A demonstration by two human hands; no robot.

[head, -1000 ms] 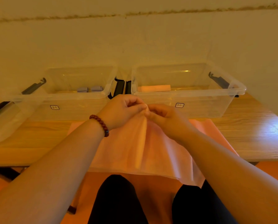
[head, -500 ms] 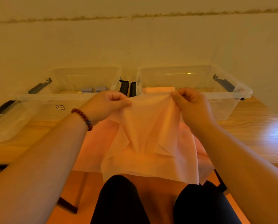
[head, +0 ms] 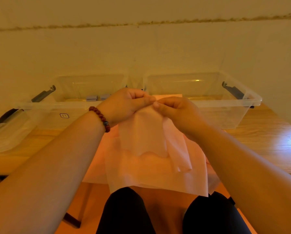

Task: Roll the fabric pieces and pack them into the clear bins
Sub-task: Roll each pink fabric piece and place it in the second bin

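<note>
A thin pink fabric piece (head: 146, 142) hangs folded from both hands, lifted above the table. My left hand (head: 126, 105), with a red bead bracelet at the wrist, pinches its top edge. My right hand (head: 176, 112) pinches the same edge, fingertips meeting the left hand's. More pink fabric (head: 158, 176) lies under it and drapes over the table's front edge. Two clear bins stand behind: the left bin (head: 40, 105) holds small grey-blue rolls (head: 97, 97), the right bin (head: 225, 105) holds a pink roll (head: 168, 95), mostly hidden by my hands.
The wooden table (head: 268, 141) stands against a pale wall. A clear lid (head: 7, 132) with a black clip lies at the far left. Black latches sit on the bins' outer ends. My knees in dark trousers (head: 127, 211) are below the table edge.
My hands were apart, holding the fabric spread wide, and have come together at the top edge, folding the piece narrower. One second ago they were also close together.
</note>
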